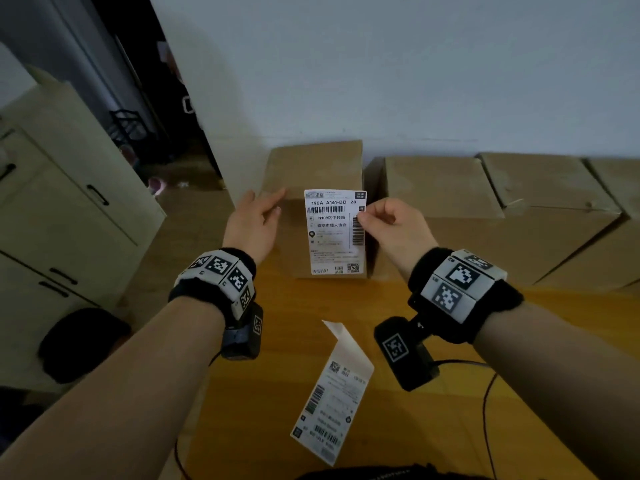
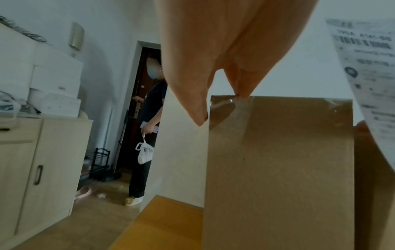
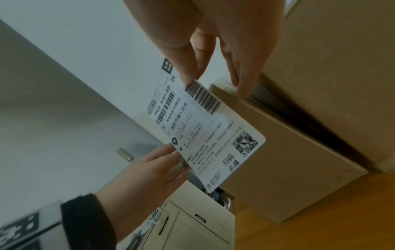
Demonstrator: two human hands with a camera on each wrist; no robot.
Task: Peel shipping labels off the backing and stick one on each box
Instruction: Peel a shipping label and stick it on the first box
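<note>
Here, in the head view, the right hand (image 1: 388, 223) pinches the right edge of a printed shipping label (image 1: 334, 232) held upright at frame centre, in front of a tall cardboard box (image 1: 294, 188); the left hand (image 1: 254, 221), fingers straight and relaxed, rests against that box's left side. Lower down, a strip of label backing (image 1: 332, 393) lies on the wooden table (image 1: 450, 427) — more boxes (image 1: 502, 202) line the wall at right. From the left wrist, the fingertips (image 2: 241, 91) touch the box's top edge, the label at far right. From the right wrist, thumb and fingers (image 3: 188, 67) nip the label (image 3: 203, 135) by its barcode; the left hand (image 3: 149, 170) sits at lower centre — whether it touches the label, I cannot tell.
</note>
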